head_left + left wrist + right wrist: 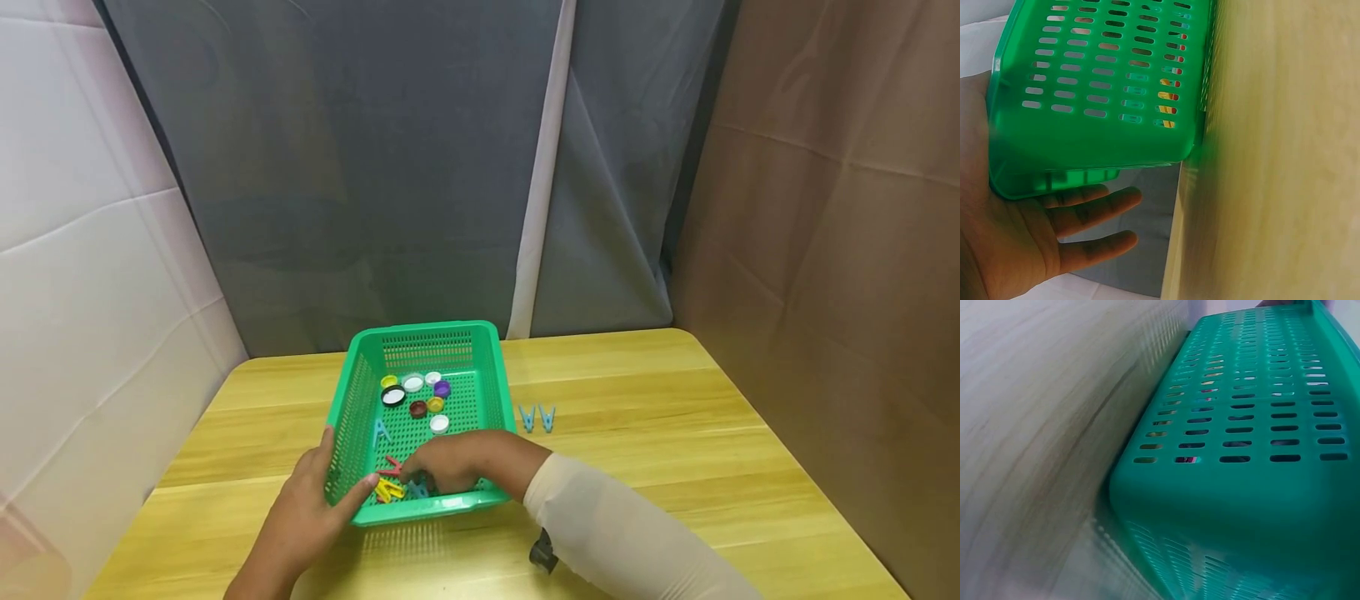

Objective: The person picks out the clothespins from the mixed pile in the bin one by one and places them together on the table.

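A green perforated plastic basket [491,367] stands on the wooden table. My left hand [303,508] rests on its near left corner, thumb over the rim; in the left wrist view the visible fingers [1094,250] stretch straight outside the basket. My right hand [446,462] reaches down into the near end, fingers bent among clothespins. Beside its fingertips are a red clothespin [392,467], yellow clothespins [388,490] and a blue clothespin [417,490]. I cannot tell whether the fingers hold one. A light blue clothespin [381,432] lies farther left inside.
Several bottle caps lie toward the basket's far end, among them a white cap [439,424], a purple cap [442,388] and a black-rimmed cap [393,396]. Two blue clothespins [537,418] lie on the table right of the basket. A grey curtain [337,183] hangs behind the table.
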Available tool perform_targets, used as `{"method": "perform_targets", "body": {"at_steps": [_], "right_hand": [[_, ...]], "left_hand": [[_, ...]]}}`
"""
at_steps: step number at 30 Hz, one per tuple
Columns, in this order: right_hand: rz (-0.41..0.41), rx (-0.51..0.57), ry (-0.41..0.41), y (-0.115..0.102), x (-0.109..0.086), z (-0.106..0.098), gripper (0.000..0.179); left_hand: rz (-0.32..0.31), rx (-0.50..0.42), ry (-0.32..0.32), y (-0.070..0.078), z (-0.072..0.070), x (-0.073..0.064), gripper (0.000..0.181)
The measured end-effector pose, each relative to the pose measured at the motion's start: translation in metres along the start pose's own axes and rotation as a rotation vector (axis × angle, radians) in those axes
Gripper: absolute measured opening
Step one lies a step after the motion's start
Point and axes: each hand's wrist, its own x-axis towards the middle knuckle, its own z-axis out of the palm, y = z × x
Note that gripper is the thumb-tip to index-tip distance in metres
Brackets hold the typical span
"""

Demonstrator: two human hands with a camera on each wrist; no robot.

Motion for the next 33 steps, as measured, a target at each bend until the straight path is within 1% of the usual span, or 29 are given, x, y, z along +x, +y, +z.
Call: {"method": "perform_targets", "body": {"at_steps": [4,6,10,12,17,25,28,33], "right_hand": [[0.0,0.043,0.027,0.001,0.0,0.0,0.067],[-0.007,0.072,0.04,0.002,0.0,0.0,0.066],[-0.029,0.093,0.072,0.003,0.0,0.001,0.06],[-0.039,0.091,0.092,0.003,0.0,0.001,0.061],[-0.078,0.096,0.143,0.005,0.002,0.0,0.071],[-0.155,0.082,0.253,0.011,0.005,-0.002,0.071],[-0.177,0.06,0.283,0.011,0.005,-0.004,0.071],[-0.174,0.019,0.305,0.011,0.001,-0.007,0.066]], "left_hand": [[0.001,-0.003,0.001,0.0,0.0,0.0,0.107],[-0.001,-0.004,0.001,0.0,0.0,0.0,0.108],[-0.012,-0.004,-0.006,0.0,0.0,0.0,0.108],[-0.016,-0.004,-0.012,0.0,0.0,0.0,0.109],[-0.017,-0.003,-0.017,0.0,0.0,0.0,0.109],[-0.02,-0.003,-0.025,0.0,0.0,0.0,0.109],[-0.021,-0.003,-0.028,0.0,0.0,0.001,0.109],[-0.014,-0.002,-0.017,-0.001,0.001,0.001,0.109]]}}
